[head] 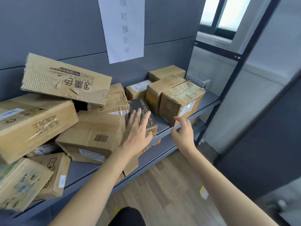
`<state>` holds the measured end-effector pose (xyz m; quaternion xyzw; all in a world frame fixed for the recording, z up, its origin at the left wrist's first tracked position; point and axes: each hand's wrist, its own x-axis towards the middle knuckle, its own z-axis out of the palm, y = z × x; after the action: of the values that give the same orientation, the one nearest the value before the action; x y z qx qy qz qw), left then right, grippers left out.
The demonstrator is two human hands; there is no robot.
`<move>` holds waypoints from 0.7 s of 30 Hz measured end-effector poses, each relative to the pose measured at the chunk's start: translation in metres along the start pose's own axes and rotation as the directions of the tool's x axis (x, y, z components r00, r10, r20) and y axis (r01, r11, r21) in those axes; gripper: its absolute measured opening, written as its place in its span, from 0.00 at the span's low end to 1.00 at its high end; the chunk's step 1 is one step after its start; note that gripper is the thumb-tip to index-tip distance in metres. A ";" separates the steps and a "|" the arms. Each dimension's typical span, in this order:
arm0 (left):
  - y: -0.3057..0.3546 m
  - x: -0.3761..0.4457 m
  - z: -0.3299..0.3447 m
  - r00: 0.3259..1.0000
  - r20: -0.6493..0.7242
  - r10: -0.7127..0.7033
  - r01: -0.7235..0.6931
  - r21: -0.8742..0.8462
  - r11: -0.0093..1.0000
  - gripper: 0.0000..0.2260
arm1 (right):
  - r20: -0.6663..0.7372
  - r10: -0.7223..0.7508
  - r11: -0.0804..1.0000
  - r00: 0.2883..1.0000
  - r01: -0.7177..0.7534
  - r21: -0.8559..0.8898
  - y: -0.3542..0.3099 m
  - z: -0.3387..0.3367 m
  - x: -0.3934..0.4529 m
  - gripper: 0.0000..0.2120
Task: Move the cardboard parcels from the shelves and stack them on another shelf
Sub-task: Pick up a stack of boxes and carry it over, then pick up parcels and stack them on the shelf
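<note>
Grey shelf (164, 126) against a grey panelled wall, loaded with cardboard parcels.

Landmark: small dark box (143, 115) with gold lettering, standing at the shelf's front edge.

Left hand (136, 129) lies flat on the dark box's top and near end, fingers (138, 114) spread, thumb down along the box's front. Not closed around it.

Right hand (183, 130) is right of the dark box, in the air just before the shelf edge, holding nothing; fingers loosely curled and apart, forefinger raised.

Right of the dark box: taped brown parcel (180, 101), with more parcels behind it.

Left of the dark box, touching it: creased parcel with barcode (92, 134). Further left, a tumbled heap, topped by a torn flat carton (65, 79), tilted.

Above the dark box: paper sign (123, 26) on the wall.
</note>
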<state>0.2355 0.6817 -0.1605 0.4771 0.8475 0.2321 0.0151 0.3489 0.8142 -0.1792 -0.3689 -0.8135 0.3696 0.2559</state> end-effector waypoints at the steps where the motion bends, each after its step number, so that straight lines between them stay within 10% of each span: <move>1: 0.006 0.005 0.006 1.000 0.012 0.010 -0.010 -0.008 1.000 0.30 | -0.012 0.016 1.000 1.000 -0.016 0.002 0.006 -0.004 0.002 0.21; 21: 0.043 0.173 0.113 0.988 0.061 -0.141 0.154 -0.353 0.923 0.47 | -0.033 0.163 0.981 0.986 -0.166 -0.103 0.107 -0.080 0.177 0.31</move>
<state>0.2038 0.8844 -0.2101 0.4053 0.8244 0.3720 0.1333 0.3427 1.0359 -0.1908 -0.4524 -0.7954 0.3414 0.2147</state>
